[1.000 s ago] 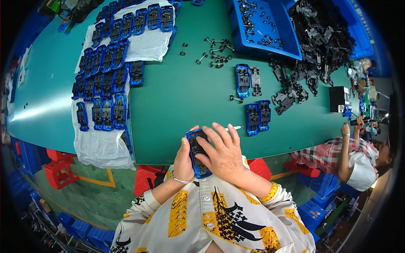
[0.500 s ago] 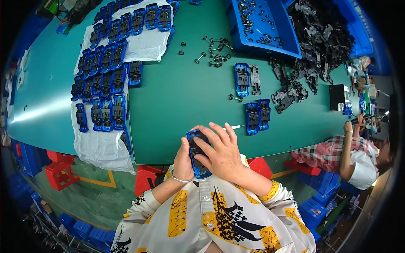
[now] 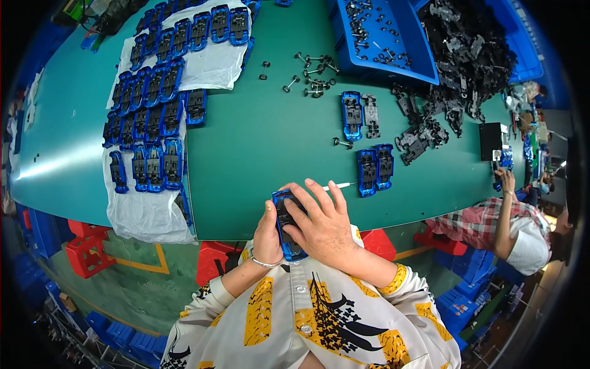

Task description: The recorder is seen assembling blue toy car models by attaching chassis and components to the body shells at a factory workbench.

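Observation:
Close to my body, at the table's near edge, a blue toy car (image 3: 291, 245) is tilted with its black underside toward me. My left hand (image 3: 267, 238) is closed round its left side. My right hand (image 3: 326, 230) lies over the car's right side, thumb and forefinger pressed onto the black base and gripping it. A slim white-handled tool (image 3: 339, 186) with a thin tip pokes out beyond the right fingers; whether they hold it is hidden. Two blue toy cars (image 3: 376, 169) lie underside up to the right. Farther off, another blue car (image 3: 353, 117) lies beside a loose black chassis (image 3: 371, 116).
Rows of upturned blue cars (image 3: 147, 117) cover white paper (image 3: 147, 215) at left. Wheel axles (image 3: 314, 75) lie scattered ahead, with more in a blue bin (image 3: 387, 72). Black chassis parts (image 3: 461, 67) are heaped at right. A co-worker (image 3: 504, 230) sits at the right.
My hands and the car stay nearly where they were, with only a slight shift of the right fingers. The co-worker's hands have moved at the right of the table.

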Demonstrator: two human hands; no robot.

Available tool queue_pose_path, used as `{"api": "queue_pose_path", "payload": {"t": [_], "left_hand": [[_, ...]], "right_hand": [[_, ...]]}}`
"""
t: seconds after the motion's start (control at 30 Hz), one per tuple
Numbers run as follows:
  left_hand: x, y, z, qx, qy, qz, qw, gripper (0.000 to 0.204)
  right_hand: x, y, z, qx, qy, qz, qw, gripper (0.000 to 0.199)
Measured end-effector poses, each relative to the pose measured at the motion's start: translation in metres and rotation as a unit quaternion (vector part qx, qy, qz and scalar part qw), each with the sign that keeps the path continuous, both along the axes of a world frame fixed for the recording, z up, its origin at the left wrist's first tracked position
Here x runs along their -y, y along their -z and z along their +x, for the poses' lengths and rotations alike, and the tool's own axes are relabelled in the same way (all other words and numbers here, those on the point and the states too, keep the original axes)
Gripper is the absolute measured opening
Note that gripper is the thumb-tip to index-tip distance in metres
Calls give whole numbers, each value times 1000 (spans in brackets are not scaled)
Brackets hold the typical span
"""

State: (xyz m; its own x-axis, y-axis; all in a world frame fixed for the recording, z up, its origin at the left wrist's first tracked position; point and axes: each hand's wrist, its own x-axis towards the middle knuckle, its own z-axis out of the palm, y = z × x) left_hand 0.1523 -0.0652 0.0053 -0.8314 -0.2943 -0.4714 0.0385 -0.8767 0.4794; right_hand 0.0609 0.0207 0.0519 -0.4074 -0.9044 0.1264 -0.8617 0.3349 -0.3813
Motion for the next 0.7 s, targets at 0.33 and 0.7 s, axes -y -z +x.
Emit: {"api": "queue_pose_path", "payload": {"t": [0.33, 0.7], "left_hand": [[-4, 7, 4, 14, -10, -6, 1000, 44], [6, -8, 1, 42, 29, -102, 993, 41]], "right_hand": [[2, -1, -1, -12, -24, 19, 999, 37], [1, -2, -4, 27, -5, 2, 1000, 38]]}}
